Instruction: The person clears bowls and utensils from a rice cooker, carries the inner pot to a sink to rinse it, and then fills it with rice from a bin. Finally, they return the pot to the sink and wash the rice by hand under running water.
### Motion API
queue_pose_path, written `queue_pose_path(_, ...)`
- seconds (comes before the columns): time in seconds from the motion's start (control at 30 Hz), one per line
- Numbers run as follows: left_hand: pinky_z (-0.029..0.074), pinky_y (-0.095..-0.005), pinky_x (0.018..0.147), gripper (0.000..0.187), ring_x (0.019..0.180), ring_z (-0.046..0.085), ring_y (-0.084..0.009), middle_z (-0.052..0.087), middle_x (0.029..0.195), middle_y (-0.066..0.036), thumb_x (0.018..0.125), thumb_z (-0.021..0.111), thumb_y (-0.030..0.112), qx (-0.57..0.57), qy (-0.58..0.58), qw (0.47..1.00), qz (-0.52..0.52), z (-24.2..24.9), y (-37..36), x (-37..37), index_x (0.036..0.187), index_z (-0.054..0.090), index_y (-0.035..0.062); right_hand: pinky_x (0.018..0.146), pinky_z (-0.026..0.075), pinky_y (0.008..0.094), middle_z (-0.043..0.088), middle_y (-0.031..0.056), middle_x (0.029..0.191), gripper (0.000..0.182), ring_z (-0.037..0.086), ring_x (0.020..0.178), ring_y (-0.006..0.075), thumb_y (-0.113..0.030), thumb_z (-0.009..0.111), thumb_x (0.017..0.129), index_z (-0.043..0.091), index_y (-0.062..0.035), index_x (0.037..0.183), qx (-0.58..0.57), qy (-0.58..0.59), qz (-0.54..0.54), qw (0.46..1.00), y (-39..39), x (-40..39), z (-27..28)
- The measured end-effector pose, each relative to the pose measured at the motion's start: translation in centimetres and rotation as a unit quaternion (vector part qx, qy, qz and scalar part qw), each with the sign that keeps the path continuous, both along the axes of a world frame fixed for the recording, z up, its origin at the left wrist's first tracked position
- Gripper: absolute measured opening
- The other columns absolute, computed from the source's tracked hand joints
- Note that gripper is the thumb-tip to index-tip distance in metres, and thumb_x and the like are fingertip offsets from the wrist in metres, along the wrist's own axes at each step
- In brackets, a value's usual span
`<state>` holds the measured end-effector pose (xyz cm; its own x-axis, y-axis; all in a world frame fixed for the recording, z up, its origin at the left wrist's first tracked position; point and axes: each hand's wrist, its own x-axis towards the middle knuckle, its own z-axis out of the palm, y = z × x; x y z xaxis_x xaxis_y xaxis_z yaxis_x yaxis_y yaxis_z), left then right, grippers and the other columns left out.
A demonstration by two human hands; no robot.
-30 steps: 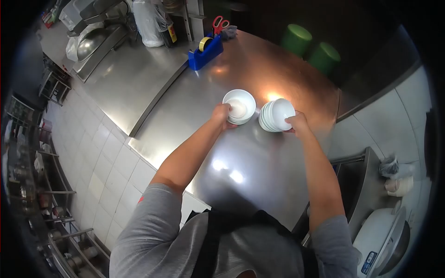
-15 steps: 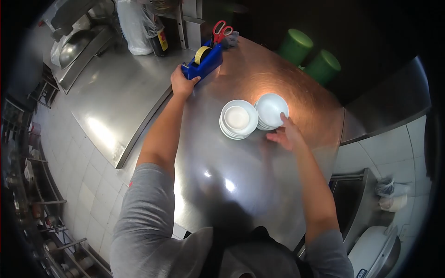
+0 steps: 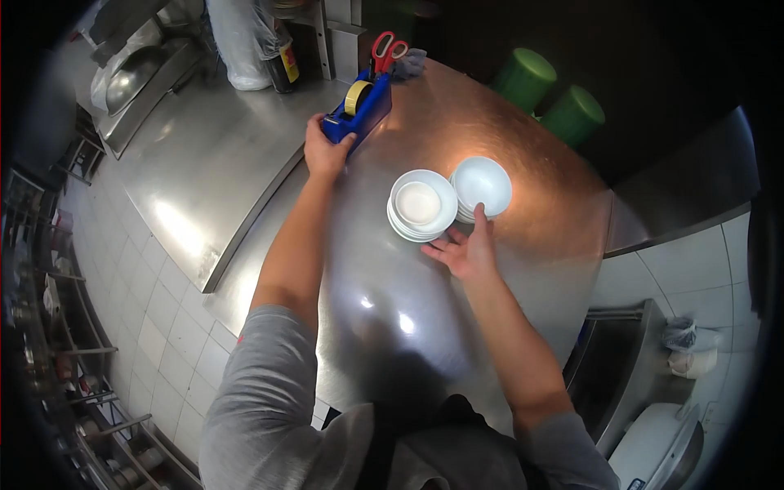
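Note:
My left hand (image 3: 328,147) grips the near end of a blue tape dispenser (image 3: 367,104) with a yellow roll of tape (image 3: 356,96) in it. Red-handled scissors (image 3: 389,52) stand at the dispenser's far end. Two stacks of white bowls sit side by side on the metal table. The left stack (image 3: 445,200) has a smaller cream bowl (image 3: 418,203) on top. My right hand (image 3: 468,251) is at the near side of the stacks, fingers spread, its thumb by the rim of the right stack (image 3: 483,186) and its fingertips beside the left stack's base.
The metal table (image 3: 531,286) adjoins a steel counter (image 3: 204,171) on the left. Two green containers (image 3: 527,77) stand beyond the table's back right edge. A plastic-wrapped item (image 3: 241,49) and a dark bottle (image 3: 283,69) stand at the back left. White floor tiles lie at the left.
My right hand has moved left along the near side of the bowls, from the right stack toward the left one. My left hand still holds the tape dispenser.

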<state>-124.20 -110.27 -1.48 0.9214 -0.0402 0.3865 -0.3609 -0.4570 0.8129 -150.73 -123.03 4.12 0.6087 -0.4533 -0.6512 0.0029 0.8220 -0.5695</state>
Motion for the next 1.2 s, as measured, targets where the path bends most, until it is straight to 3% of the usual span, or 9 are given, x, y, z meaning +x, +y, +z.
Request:
queue_pose_path(0.07,0.045,-0.0364,0.087,0.067,0.098,0.059,-0.0308,0.061,0.106,-0.017,0.064,0.08,0.023,-0.03,0.026,0.998,-0.042,0.2,-0.5,-0.2,0.12,0.046,0.0077,0.094,0.029,0.068,0.013,0.0229,0.142,0.079,0.029,0.126,0.0462,-0.06,0.043,0.086,-0.011,-0.0361,0.139,0.032,-0.002,-0.01,0.999,0.9,0.7,-0.7)
queue_pose_path(0.2,0.045,-0.0364,0.087,0.069,0.099,0.06,-0.03,0.061,0.107,-0.018,0.063,0.08,0.024,-0.055,0.093,0.994,0.003,-0.2,-1.1,-0.5,0.121,0.046,0.0081,0.095,0.027,0.0683,0.018,0.0167,0.142,0.074,0.027,0.13,0.0389,-0.067,0.03,0.086,-0.005,-0.0321,0.141,0.002,0.053,-0.084,0.995,2.6,2.8,0.6)
queue_pose_path(0.37,0.046,-0.0357,0.084,0.065,0.095,0.06,-0.0287,0.062,0.104,-0.016,0.063,0.08,0.023,-0.009,0.057,0.998,0.04,-0.8,2.8,-3.4,0.119,0.047,0.0078,0.095,0.031,0.0649,0.014,0.0093,0.146,0.072,0.03,0.129,0.0352,-0.061,0.034,0.087,-0.004,-0.0324,0.141,-0.06,0.085,-0.097,0.99,1.8,3.6,-0.7)
queue_pose_path(0.5,0.044,-0.0346,0.086,0.059,0.1,0.055,-0.0261,0.056,0.111,-0.012,0.066,0.076,0.015,-0.1,0.016,0.995,0.012,-2.8,10.2,-8.4,0.117,0.047,0.0056,0.088,0.041,0.0599,0.016,0.009,0.147,0.073,0.036,0.126,0.0329,-0.056,0.039,0.088,-0.004,-0.0318,0.142,-0.088,-0.015,-0.082,0.993,0.7,4.8,-2.4)
queue_pose_path(0.6,0.042,-0.0306,0.089,0.057,0.105,0.051,-0.0198,0.049,0.118,-0.01,0.071,0.073,0.009,-0.21,0.095,0.973,0.006,-2.1,15.3,-13.4,0.12,0.043,0.0037,0.085,0.046,0.0566,0.019,0.0091,0.146,0.074,0.041,0.123,0.0322,-0.052,0.041,0.088,-0.004,-0.0315,0.143,-0.096,0.008,-0.091,0.991,0.6,7.5,-3.5)
queue_pose_path(0.83,0.038,-0.0332,0.096,0.057,0.112,0.048,-0.0227,0.042,0.13,-0.014,0.076,0.068,0.005,-0.219,0.104,0.97,0.022,-1.4,22.5,-18.8,0.124,0.039,0.0037,0.084,0.046,0.0562,0.018,0.0099,0.147,0.074,0.04,0.123,0.0336,-0.048,0.046,0.088,0.003,-0.0272,0.144,-0.09,0.025,-0.056,0.994,4.2,15.4,-2.2)
queue_pose_path(0.87,0.039,-0.0332,0.096,0.057,0.113,0.048,-0.0228,0.042,0.131,-0.014,0.075,0.068,0.004,-0.218,0.12,0.968,0.023,-1.2,23.0,-19.4,0.124,0.039,0.0041,0.086,0.047,0.0536,0.017,0.0102,0.147,0.071,0.04,0.123,0.0341,-0.048,0.047,0.087,0.01,-0.0249,0.144,-0.091,0.037,-0.065,0.993,4.9,17.0,-2.4)
queue_pose_path(1.1,0.04,-0.0317,0.095,0.059,0.114,0.046,-0.0227,0.041,0.133,-0.014,0.074,0.07,0.004,-0.17,0.129,0.976,0.028,-0.1,25.0,-20.1,0.124,0.039,0.0044,0.091,0.047,0.0469,0.026,0.0165,0.143,0.071,0.038,0.125,0.0353,-0.052,0.044,0.087,0.016,-0.0207,0.144,-0.181,0.118,0.006,0.976,7.8,24.8,-3.3)
queue_pose_path(1.2,0.039,-0.0327,0.096,0.06,0.115,0.045,-0.0226,0.041,0.132,-0.013,0.074,0.07,0.005,-0.169,0.119,0.978,0.023,-0.7,25.4,-19.4,0.125,0.038,0.0045,0.093,0.043,0.0499,0.027,0.0143,0.144,0.074,0.039,0.124,0.0348,-0.055,0.042,0.086,0.012,-0.021,0.145,-0.148,0.068,0.031,0.986,7.7,25.6,-3.4)
